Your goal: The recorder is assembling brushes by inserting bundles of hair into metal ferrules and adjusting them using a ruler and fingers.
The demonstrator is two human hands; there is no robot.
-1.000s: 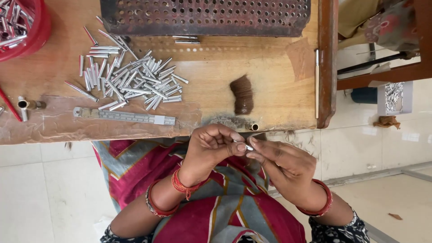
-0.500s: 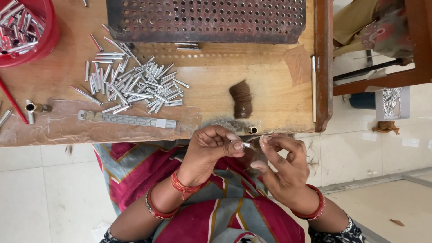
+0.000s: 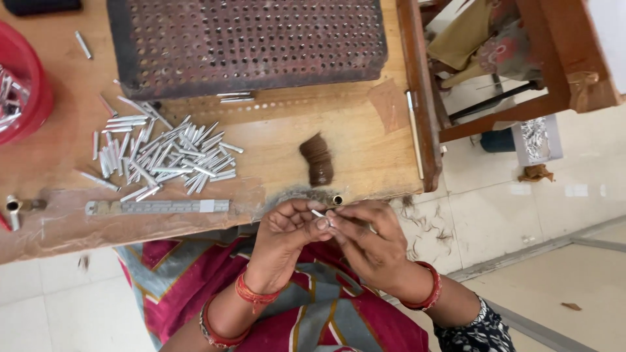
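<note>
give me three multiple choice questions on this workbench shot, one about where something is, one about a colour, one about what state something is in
1. Where does the pile of small metal tubes lie?
A. on the wooden table, in front of the perforated metal block
B. on the floor tiles
C. on the person's lap

2. What colour is the tub at the left edge of the table?
A. blue
B. red
C. white

3. How are the two hands placed?
A. resting flat on the table, far apart
B. one raised over the perforated block
C. brought together at the table's near edge, fingertips pinching a small metal tube

Answers: 1 A, the tubes are scattered on the wooden table just below the perforated metal block. 2 B, its rim and wall are plainly red. 3 C, the left hand and right hand meet around one small metal tube.
</note>
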